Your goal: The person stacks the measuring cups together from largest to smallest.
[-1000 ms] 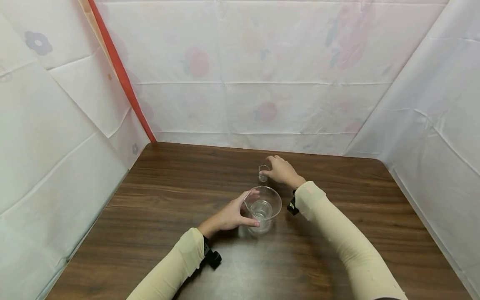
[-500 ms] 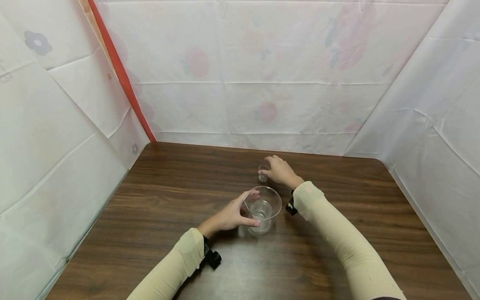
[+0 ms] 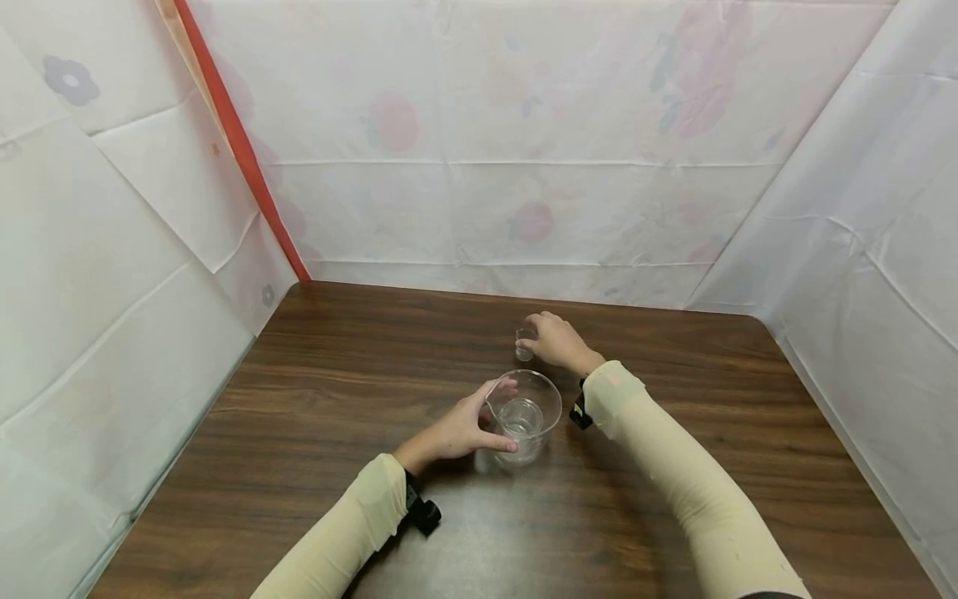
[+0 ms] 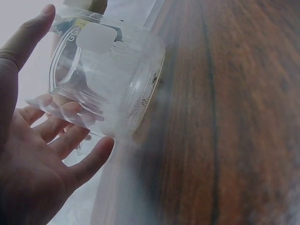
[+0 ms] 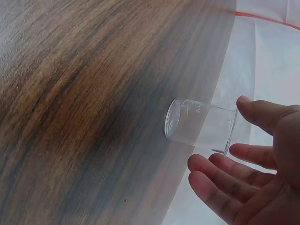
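Note:
A large clear glass beaker [image 3: 552, 408] stands on the brown wood-grain table [image 3: 359, 366], its spout toward my left hand [image 3: 456, 431]. That hand holds the beaker from its left side, thumb along the near wall and fingers round the far side. Through the glass, a smaller glass vessel [image 3: 521, 416] shows inside. Farther back stands a small clear beaker [image 5: 199, 119] with printed volume marks. My right hand [image 3: 561, 343] reaches it from the right and pinches it near the rim, thumb [image 5: 243, 103] on one side and index finger opposite. The other fingers are loosely bent below.
White printed sheets [image 3: 494, 133] hang behind the table and on both sides. A red strip [image 3: 239, 141] runs down the back left corner. Black wrist cameras [image 3: 424, 512] are strapped over the pale sleeves.
My right hand has shifted very slightly left, its fingers a little closer round the small beaker. My left hand and the large beaker stay in place.

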A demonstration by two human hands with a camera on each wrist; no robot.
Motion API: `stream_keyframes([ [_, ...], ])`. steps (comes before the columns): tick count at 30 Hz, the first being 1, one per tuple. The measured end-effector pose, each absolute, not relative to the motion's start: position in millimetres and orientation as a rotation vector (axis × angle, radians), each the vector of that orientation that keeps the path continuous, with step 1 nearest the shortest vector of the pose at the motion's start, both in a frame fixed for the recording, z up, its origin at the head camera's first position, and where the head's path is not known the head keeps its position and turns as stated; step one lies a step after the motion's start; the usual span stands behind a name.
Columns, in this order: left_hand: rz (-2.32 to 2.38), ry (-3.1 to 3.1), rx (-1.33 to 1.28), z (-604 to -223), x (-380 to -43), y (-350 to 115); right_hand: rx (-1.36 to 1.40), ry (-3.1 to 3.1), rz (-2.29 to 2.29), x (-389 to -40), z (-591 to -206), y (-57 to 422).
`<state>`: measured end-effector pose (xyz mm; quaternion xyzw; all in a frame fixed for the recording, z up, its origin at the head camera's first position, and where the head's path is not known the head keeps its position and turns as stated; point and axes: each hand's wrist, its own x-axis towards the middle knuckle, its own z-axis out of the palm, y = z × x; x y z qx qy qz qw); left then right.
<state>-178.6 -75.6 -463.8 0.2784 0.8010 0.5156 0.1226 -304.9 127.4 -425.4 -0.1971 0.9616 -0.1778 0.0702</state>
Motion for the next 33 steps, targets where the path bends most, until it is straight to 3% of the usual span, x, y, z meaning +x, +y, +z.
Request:
stream_keyframes([
  [33, 1.516, 2.335, 0.808, -466.7, -179.0, -75.8, -0.625, 2.909, -0.487, -309.7, -426.2, 124.0],
])
